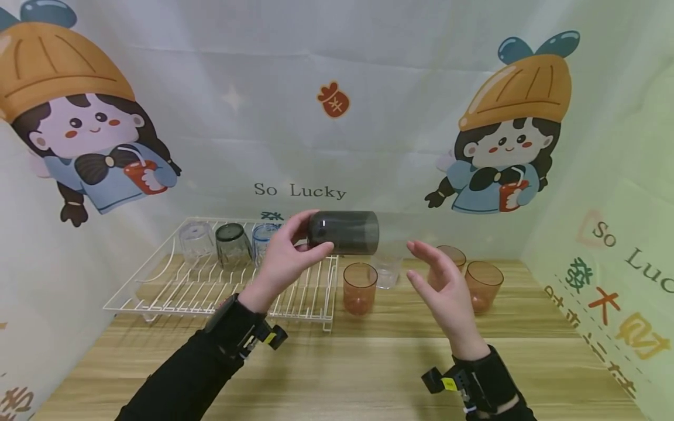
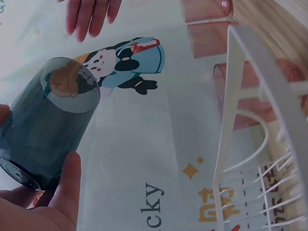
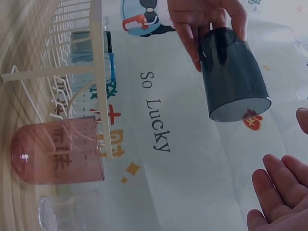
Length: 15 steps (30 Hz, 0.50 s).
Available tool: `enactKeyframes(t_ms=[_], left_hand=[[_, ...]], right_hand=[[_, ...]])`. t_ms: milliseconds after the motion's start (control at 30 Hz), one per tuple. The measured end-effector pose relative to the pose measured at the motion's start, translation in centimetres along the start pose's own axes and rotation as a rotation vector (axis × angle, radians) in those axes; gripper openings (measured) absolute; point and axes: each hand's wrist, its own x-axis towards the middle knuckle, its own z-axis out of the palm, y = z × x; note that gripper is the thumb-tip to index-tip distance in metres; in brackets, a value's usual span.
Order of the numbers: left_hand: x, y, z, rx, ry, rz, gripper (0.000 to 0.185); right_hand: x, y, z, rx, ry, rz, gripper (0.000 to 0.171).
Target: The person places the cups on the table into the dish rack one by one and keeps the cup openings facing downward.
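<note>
One dark tumbler [image 1: 344,233] lies sideways above the table [image 1: 326,374], its base end gripped by the left hand [image 1: 286,251]; the right hand [image 1: 446,289], apart from it, holds nothing, fingers extended. Probably light, rigid, slick and breakable, it suits a hold round the base end. The backdrop [image 1: 395,117] reads "So Lucky"; the tumbler shows no legible label.

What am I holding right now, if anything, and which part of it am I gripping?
Your left hand holds the dark tinted glass sideways, by its base end; your right hand holds nothing.
</note>
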Motion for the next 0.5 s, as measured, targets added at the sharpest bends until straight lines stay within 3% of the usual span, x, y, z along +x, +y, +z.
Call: enactKeyframes(t_ms=[500], left_hand=[[1.6, 0.9, -2.0, 0.11, 0.018, 0.005, 0.064]], right_hand=[[-0.6, 1.2, -1.9, -0.119, 0.018, 0.044, 0.047]])
